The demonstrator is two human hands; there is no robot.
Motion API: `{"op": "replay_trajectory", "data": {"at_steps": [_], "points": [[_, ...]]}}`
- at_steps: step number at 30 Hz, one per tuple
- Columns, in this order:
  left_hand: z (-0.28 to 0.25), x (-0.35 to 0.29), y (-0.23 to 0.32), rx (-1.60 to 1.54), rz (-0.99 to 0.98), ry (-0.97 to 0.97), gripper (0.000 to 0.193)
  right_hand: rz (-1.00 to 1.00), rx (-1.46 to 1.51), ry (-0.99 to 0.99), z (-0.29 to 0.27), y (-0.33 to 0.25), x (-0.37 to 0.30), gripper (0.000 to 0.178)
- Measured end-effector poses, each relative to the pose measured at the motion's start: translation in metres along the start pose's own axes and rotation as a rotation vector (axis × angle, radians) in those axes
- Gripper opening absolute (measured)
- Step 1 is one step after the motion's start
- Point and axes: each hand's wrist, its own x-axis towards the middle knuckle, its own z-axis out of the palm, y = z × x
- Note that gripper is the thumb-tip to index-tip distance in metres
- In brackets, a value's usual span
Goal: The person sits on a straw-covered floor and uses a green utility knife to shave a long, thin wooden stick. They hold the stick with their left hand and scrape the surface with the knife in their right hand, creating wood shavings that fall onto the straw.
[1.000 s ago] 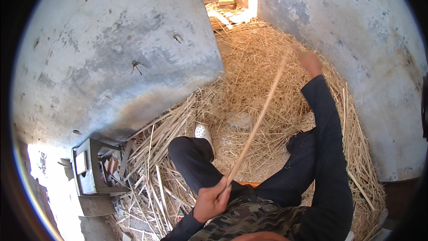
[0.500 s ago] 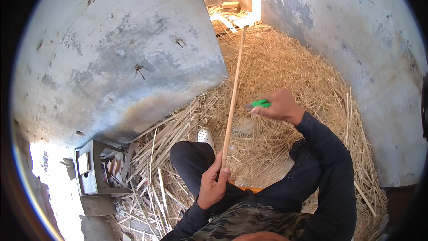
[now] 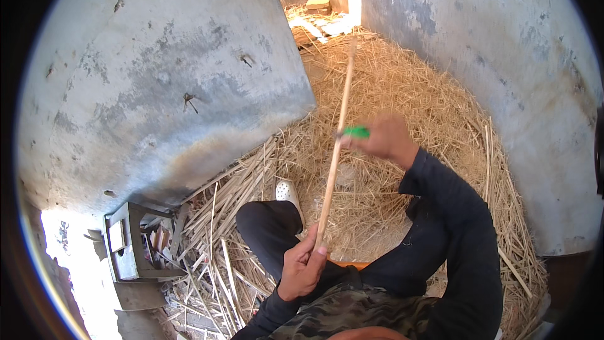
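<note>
A long, thin, pale wooden stick [image 3: 336,167] runs from my lap away toward the bright gap at the back. My left hand [image 3: 303,268] is closed round its near end, thumb laid along the top. About halfway up the stick, my right hand [image 3: 385,141] grips a green-handled knife [image 3: 357,132], its handle partly hidden by the fingers. The short dark blade meets the stick's right side. Motion blurs the right hand and the knife a little. The stick's far end is blurred too.
Straw and shavings [image 3: 409,94] cover the floor ahead. Split sticks [image 3: 233,192] lie heaped on the left, beside a small wooden frame box [image 3: 135,239]. Grey plaster walls [image 3: 176,56] stand on both sides. A brick [image 3: 318,5] lies at the back. My white clog [image 3: 286,192] is near the stick.
My right hand has moved left and slightly up, bringing the knife from beside the stick onto it. The stick's far end has swung slightly right; my left hand keeps its hold.
</note>
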Motion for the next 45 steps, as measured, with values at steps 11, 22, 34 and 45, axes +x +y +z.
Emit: {"op": "replay_trajectory", "data": {"at_steps": [11,22,34,45], "points": [[-0.006,-0.016,0.004,0.061,-0.064,0.066,0.052,0.015,-0.042,-0.158,0.011,-0.008,-0.012,0.074],[-0.014,-0.012,-0.016,0.279,0.122,0.074,0.048,-0.087,0.014,-0.141,0.023,-0.021,-0.022,0.073],[-0.001,-0.027,-0.014,0.275,0.051,0.039,0.047,0.151,-0.146,-0.015,0.014,0.063,0.022,0.080],[-0.004,-0.028,-0.011,0.189,-0.113,-0.012,0.044,0.075,-0.327,0.140,0.015,0.123,0.016,0.078]]}}
